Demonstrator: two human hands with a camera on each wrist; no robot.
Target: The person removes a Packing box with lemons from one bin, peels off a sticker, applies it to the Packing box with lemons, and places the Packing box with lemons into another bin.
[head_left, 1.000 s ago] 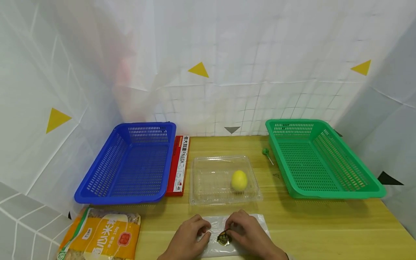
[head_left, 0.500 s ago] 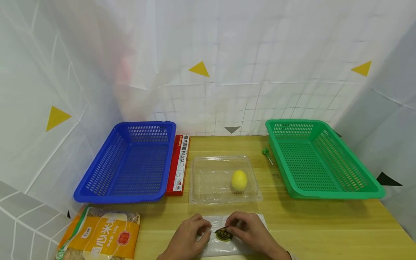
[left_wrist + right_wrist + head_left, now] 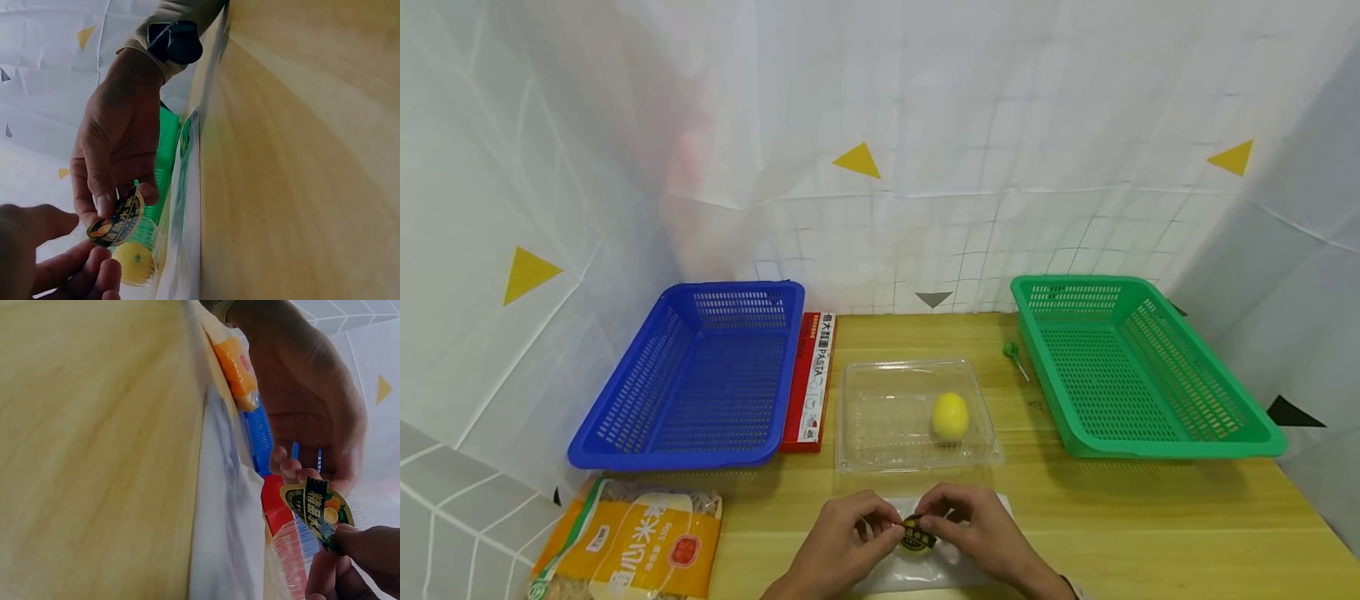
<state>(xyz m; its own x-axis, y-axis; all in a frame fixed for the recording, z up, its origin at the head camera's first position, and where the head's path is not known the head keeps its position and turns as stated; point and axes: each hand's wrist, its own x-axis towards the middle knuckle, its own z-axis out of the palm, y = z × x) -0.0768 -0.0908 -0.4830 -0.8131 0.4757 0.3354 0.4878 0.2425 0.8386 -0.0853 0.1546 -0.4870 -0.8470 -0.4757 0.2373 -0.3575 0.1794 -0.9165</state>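
Over a thin white plastic bag (image 3: 917,573), both hands hold a round black-and-gold sticker (image 3: 917,540) with a fruit picture (image 3: 331,512). My right hand (image 3: 981,533) pinches its right side between thumb and index finger. At its left edge, the thumb and index fingertips of my left hand (image 3: 846,542) come together on the rim. The wrist views show the sticker raised above the bag and slightly bent. Beyond the hands, a clear plastic tray (image 3: 880,417) holds a yellow round fruit (image 3: 951,417).
A blue basket (image 3: 700,460) stands back left, with a red pasta box (image 3: 812,375) beside it. An orange bag of pasta (image 3: 632,542) lies front left. To the right are a green basket (image 3: 1172,450) and a green lollipop (image 3: 1012,350).
The sticker has come up off the bag in my right hand's pinch and turned to face up. My left hand has moved right to its edge.
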